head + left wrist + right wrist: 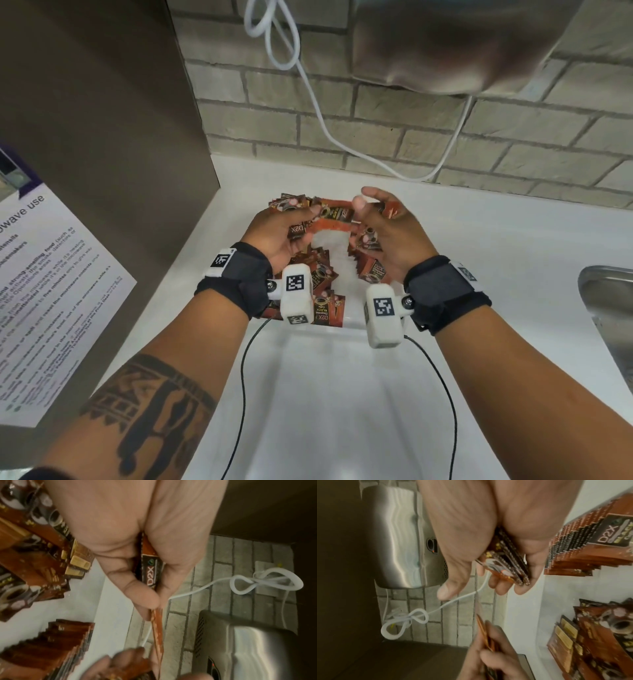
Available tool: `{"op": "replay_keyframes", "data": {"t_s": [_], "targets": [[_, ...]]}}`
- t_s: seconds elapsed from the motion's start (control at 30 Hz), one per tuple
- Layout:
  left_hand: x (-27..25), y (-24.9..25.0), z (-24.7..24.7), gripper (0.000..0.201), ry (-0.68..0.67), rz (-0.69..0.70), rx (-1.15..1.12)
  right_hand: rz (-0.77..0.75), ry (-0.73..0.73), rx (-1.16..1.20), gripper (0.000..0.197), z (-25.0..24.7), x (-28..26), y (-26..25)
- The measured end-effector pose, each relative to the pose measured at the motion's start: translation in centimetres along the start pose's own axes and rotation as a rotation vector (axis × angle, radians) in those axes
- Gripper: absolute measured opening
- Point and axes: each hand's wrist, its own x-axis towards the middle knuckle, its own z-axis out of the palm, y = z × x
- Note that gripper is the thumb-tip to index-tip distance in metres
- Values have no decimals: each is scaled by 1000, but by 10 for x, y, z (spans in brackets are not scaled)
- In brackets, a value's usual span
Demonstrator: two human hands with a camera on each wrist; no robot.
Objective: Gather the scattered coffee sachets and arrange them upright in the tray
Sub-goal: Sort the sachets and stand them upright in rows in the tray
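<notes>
Brown-orange D2X coffee sachets stand in two rows in a white tray (pixel 334 251): a left row (pixel 320 274) and a right row (pixel 371 272). My left hand (pixel 296 222) hovers over the tray's far left and pinches one sachet (pixel 151 573) between thumb and fingers. Over the far right, my right hand (pixel 373 214) cups a small stack of several sachets (pixel 508 563) in its curled fingers, thumb stretched out. The two hands are close together. In the right wrist view the left hand's sachet (pixel 483 631) shows edge-on.
A steel hand dryer (pixel 445 44) hangs on the brick wall above, with a looped white cable (pixel 308 89) dropping to the counter. A brown cabinet with a printed notice (pixel 51 274) stands at the left. A steel sink (pixel 609 301) lies at the right.
</notes>
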Motion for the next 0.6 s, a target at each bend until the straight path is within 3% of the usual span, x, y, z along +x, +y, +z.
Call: {"op": "replay_keyframes", "data": {"t_s": [0.1, 0.23, 0.37, 0.53, 0.6], "targets": [[-2, 1, 9, 29, 27, 5, -68, 58, -76, 9, 61, 9, -2, 12], [-4, -2, 16, 25, 40, 1, 86, -14, 30, 203, 43, 14, 5, 10], [-11, -11, 24, 21, -116, -85, 151, -88, 34, 300, 34, 15, 8, 8], [-15, -12, 24, 6, -197, -75, 171, -72, 22, 288, 33, 11, 4, 3], [-14, -10, 19, 10, -224, -80, 137, -58, 26, 305, 32, 4, 4, 0]]}}
